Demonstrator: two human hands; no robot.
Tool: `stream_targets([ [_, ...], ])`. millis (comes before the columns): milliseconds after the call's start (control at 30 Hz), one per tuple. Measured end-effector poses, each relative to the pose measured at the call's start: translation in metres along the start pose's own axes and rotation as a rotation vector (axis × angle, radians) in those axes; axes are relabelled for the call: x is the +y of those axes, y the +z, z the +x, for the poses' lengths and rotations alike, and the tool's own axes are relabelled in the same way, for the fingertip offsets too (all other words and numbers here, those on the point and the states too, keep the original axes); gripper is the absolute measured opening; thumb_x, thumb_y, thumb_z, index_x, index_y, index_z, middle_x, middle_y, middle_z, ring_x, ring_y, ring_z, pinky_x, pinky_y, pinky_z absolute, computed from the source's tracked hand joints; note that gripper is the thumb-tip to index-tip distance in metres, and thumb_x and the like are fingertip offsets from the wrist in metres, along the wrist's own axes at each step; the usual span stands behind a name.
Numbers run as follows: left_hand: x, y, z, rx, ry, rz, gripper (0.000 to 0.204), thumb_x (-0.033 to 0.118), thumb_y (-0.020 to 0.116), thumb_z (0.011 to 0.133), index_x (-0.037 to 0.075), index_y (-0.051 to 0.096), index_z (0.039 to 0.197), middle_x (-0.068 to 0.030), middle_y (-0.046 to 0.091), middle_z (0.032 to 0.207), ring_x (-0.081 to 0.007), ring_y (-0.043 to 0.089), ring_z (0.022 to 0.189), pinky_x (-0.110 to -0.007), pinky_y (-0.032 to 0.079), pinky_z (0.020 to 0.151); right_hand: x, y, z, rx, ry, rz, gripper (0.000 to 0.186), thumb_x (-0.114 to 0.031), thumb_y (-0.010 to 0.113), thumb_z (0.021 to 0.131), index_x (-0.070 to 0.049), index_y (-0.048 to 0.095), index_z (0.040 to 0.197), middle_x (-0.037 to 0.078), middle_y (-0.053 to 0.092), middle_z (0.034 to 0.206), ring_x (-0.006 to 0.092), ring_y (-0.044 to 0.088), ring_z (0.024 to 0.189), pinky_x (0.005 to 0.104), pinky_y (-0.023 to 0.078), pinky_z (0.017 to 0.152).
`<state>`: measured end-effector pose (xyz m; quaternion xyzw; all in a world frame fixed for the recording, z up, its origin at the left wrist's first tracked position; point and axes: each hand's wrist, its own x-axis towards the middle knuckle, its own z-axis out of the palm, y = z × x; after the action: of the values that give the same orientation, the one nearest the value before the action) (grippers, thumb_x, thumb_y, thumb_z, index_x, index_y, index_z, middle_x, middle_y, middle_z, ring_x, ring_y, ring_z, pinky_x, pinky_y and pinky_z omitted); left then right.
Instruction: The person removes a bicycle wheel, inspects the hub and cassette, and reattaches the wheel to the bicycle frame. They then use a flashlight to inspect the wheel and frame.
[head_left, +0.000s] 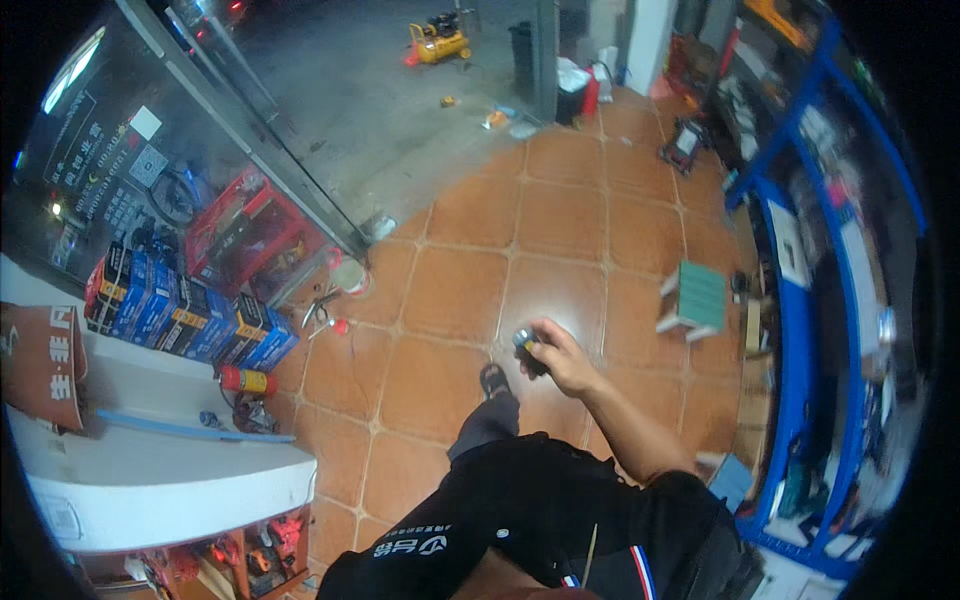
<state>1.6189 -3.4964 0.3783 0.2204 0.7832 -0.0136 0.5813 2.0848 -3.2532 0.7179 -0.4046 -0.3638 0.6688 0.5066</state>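
My right hand is held out in front of my body, above the tiled floor. Its fingers are closed around a small dark object with a round silvery end and a bit of yellow; the fingers cover much of it, and its exact kind cannot be made out. Below that hand my sandalled foot is on the tiles. My left hand is out of view.
A green-topped stool stands right, before blue shelving. Left are a white counter, stacked blue boxes and a red cylinder. A glass door frame borders the opening, with a yellow air compressor outside.
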Motion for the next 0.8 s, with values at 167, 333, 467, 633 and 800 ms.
stream_targets([
  [167, 0.304, -0.073, 0.123, 0.129, 0.292, 0.074, 0.017, 0.022, 0.056, 0.092, 0.008, 0.065, 0.090, 0.0010, 0.058, 0.070, -0.0101, 0.051, 0.058, -0.027, 0.042, 0.053, -0.053, -0.045, 0.133, 0.048, 0.130, -0.202, 0.024, -0.003, 0.049, 0.092, -0.003, 0.052, 0.116, 0.007, 0.059, 0.094, 0.0140, 0.059, 0.077, 0.0283, 0.050, 0.065],
  [333, 0.688, -0.168, 0.204, 0.459, 0.956, -0.039, 0.016, 0.020, 0.057, 0.091, 0.009, 0.066, 0.086, 0.0021, 0.058, 0.068, -0.0095, 0.050, 0.056, -0.026, 0.041, 0.052, -0.058, -0.112, 0.299, 0.158, 0.131, -0.175, 0.023, 0.000, 0.048, 0.090, -0.004, 0.052, 0.112, 0.005, 0.060, 0.091, 0.0105, 0.057, 0.074, 0.0256, 0.048, 0.062],
  [467, 0.918, -0.115, 0.107, 0.162, 1.072, -0.450, 0.017, 0.022, 0.059, 0.094, 0.006, 0.060, 0.096, 0.0005, 0.057, 0.076, -0.0097, 0.051, 0.066, -0.027, 0.045, 0.060, -0.074, -0.154, 0.452, 0.266, 0.098, -0.322, 0.022, 0.003, 0.048, 0.089, -0.003, 0.052, 0.110, 0.004, 0.060, 0.089, 0.0089, 0.055, 0.072, 0.0246, 0.047, 0.062],
  [633, 0.940, -0.140, 0.206, 0.154, 0.904, 0.204, 0.018, 0.017, 0.056, 0.093, 0.002, 0.066, 0.094, -0.0121, 0.067, 0.082, -0.0214, 0.064, 0.081, -0.036, 0.050, 0.072, -0.127, -0.153, 0.698, 0.044, -0.105, -0.592, 0.030, 0.001, 0.055, 0.085, -0.003, 0.053, 0.114, 0.008, 0.063, 0.096, 0.0156, 0.060, 0.089, 0.0300, 0.049, 0.081],
  [800, 0.771, -0.177, 0.313, 0.099, -0.098, 0.144, 0.019, 0.024, 0.066, 0.083, 0.007, 0.064, 0.074, -0.0039, 0.059, 0.066, -0.0195, 0.057, 0.056, -0.038, 0.044, 0.048, -0.206, -0.102, 0.929, -0.321, -0.428, -0.658, 0.028, 0.002, 0.052, 0.082, -0.001, 0.052, 0.110, 0.005, 0.057, 0.091, 0.0117, 0.054, 0.083, 0.0257, 0.046, 0.075],
])
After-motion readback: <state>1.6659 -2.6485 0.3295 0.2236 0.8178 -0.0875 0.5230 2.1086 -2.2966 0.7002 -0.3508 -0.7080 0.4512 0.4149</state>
